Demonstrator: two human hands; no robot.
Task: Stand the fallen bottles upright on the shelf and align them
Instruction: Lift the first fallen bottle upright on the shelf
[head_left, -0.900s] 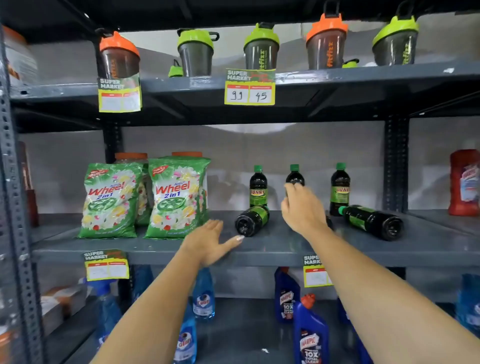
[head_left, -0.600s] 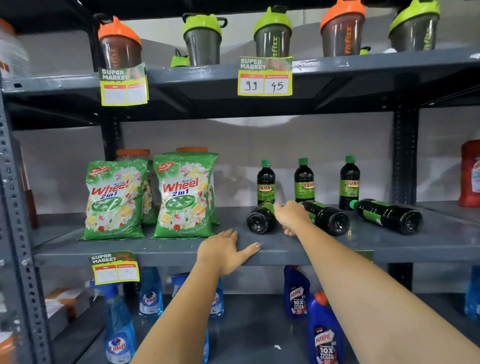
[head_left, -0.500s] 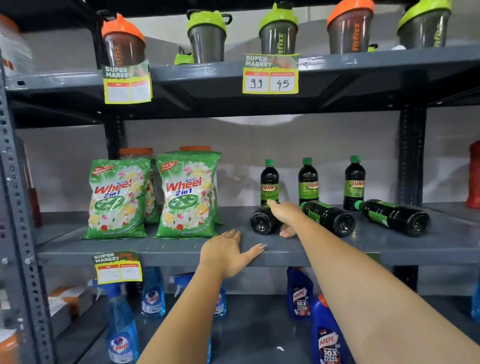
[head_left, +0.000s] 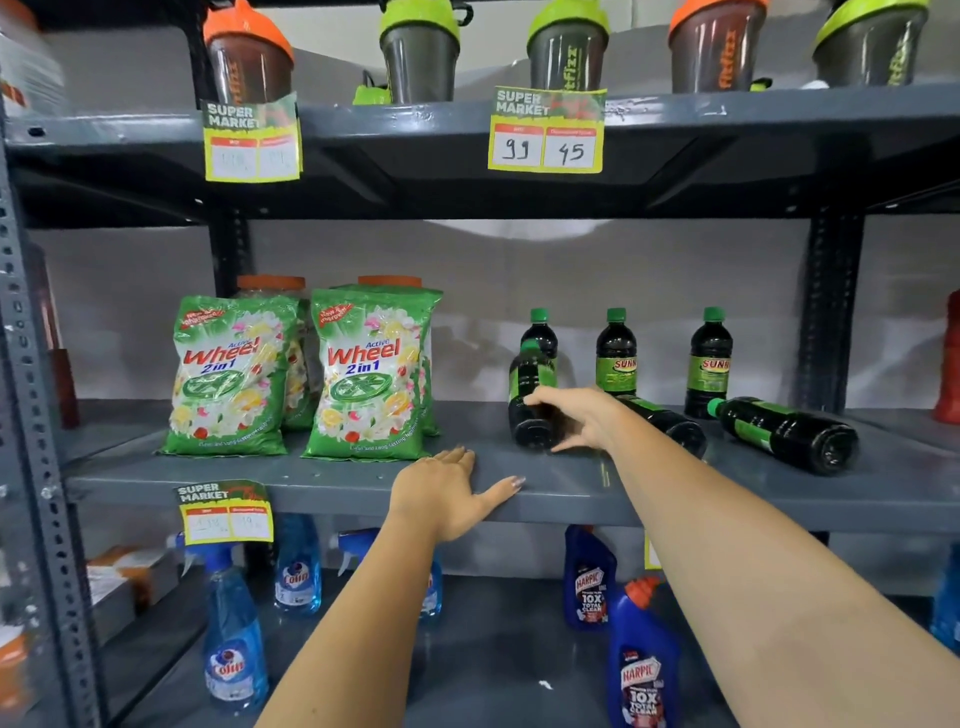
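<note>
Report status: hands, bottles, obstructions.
Right hand gripping leftmost fallen bottle, tipping it up. Left hand flat on shelf edge. Two bottles down, three upright behind. Nothing blocking.

open shelf front, fallen bottles block right side

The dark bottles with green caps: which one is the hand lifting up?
The leftmost fallen bottle, half-raised in the right hand. Two others lie flat; three stand behind.

shaker tops cropped, left price tag blurred
</note>
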